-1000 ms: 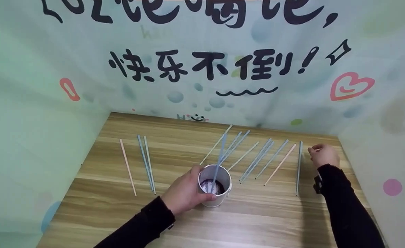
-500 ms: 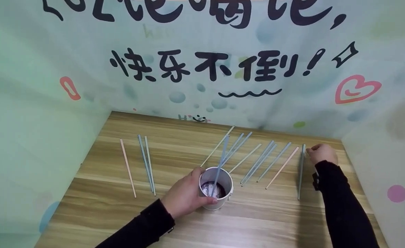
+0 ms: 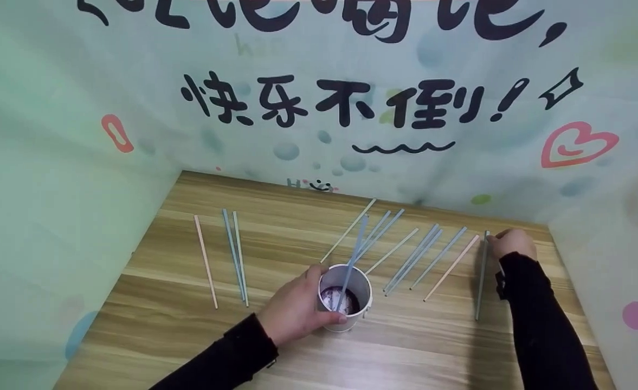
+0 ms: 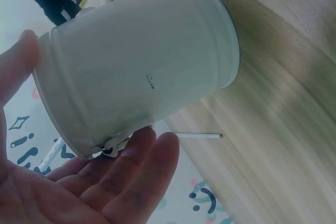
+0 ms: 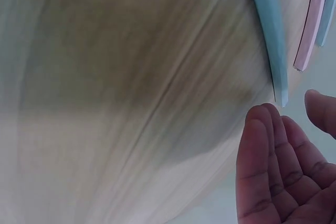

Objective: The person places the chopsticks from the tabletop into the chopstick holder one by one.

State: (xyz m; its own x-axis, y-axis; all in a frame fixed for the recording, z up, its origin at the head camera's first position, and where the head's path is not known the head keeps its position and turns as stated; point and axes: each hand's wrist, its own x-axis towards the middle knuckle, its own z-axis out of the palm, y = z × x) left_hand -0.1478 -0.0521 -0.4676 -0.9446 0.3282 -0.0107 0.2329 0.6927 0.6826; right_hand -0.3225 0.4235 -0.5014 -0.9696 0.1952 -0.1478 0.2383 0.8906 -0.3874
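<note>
My left hand (image 3: pixel 294 309) grips a small white metal bucket (image 3: pixel 359 280) at its rim, thumb at the near side and fingers around the far side. A blue straw (image 3: pixel 355 246) leans inside it, above a dark-ringed bottom. In the left wrist view the bucket (image 4: pixel 142 56) fills the middle, a handle joint showing by the fingers. At the right, my right hand (image 3: pixel 514 245) is at the far end of a blue straw (image 3: pixel 482 279) lying on the table. The right wrist view shows this straw (image 5: pixel 269 35) just beyond the fingertips, with thumb and fingers apart.
Pink (image 3: pixel 451 268), blue and pale green straws lie spread between the bucket and the right hand. A pink straw (image 3: pixel 206 260), a blue one and a pale green one (image 3: pixel 240 260) lie at the left. Printed cloth walls (image 3: pixel 297 49) border the wooden table (image 3: pixel 150 325).
My right hand has come closer to the far end of the rightmost blue straw. The left hand keeps holding the bucket. The head view has shifted slightly.
</note>
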